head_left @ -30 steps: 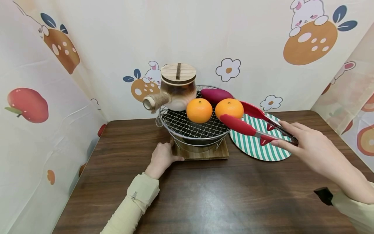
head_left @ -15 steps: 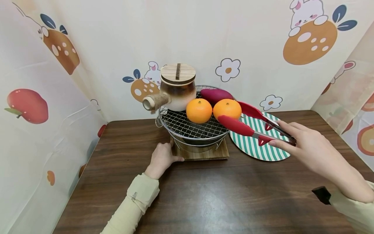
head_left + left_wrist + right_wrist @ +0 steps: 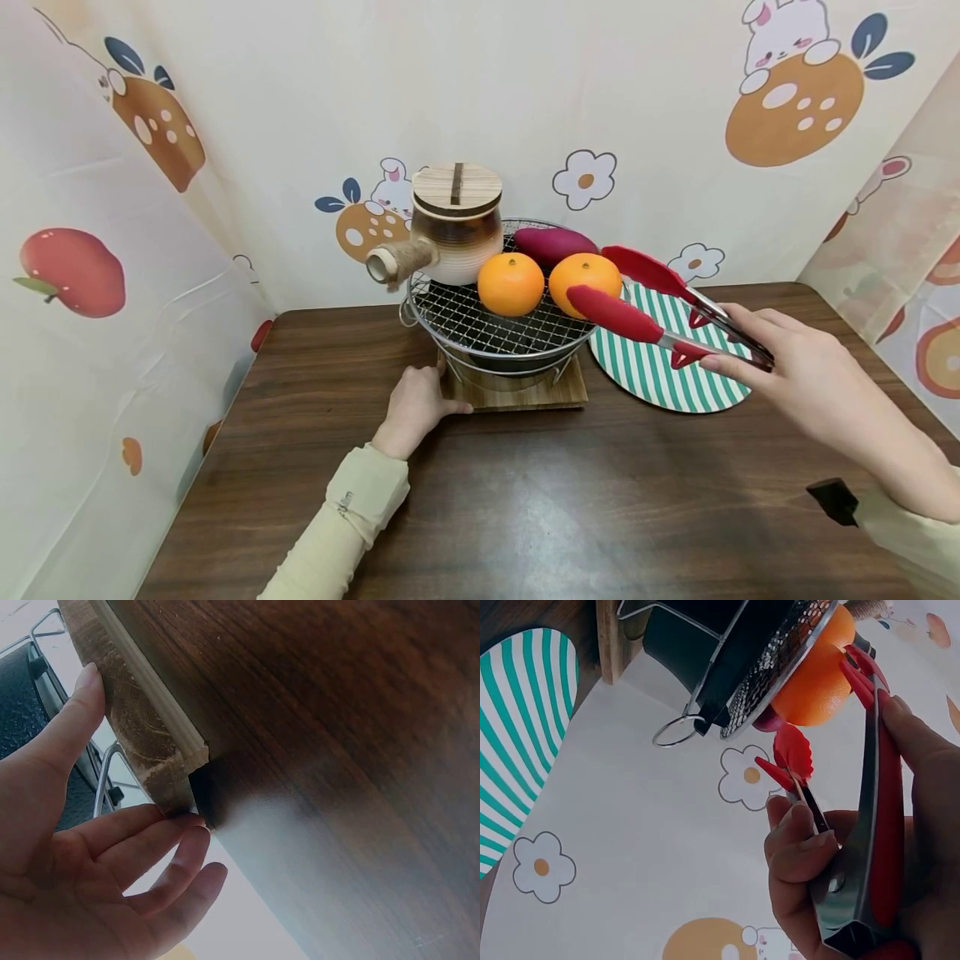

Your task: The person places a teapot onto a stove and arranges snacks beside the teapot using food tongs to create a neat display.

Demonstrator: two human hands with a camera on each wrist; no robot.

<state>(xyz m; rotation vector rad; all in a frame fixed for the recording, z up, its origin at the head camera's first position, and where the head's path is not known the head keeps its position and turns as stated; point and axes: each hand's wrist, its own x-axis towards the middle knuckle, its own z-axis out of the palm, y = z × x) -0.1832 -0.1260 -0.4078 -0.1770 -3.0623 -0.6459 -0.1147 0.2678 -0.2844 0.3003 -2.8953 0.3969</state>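
My left hand (image 3: 416, 402) grips the near left corner of a square wooden board (image 3: 517, 398), thumb along its front edge. On the board stands a round tabletop grill with a wire mesh top (image 3: 487, 325). My right hand (image 3: 802, 375) holds steel tongs with red heads (image 3: 615, 315) at their handles. The spread tong heads stand either side of the right orange (image 3: 583, 273), the near head overlapping it in the head view. A second orange (image 3: 511, 285) sits left of it on the mesh. Behind them lies a purple sweet potato (image 3: 553, 244).
A clay pot (image 3: 461, 242) with a wooden lid and a rope-wrapped handle stands at the back left of the mesh. A green-and-white striped round mat (image 3: 675, 379) lies right of the grill. Printed curtains (image 3: 645, 100) hang behind and beside the dark wooden table (image 3: 480, 508).
The tongs shifted slightly left with the right orange, then drew back to the right and up, their heads spreading wider. The orange now sits slightly further left. My left hand has stayed put.
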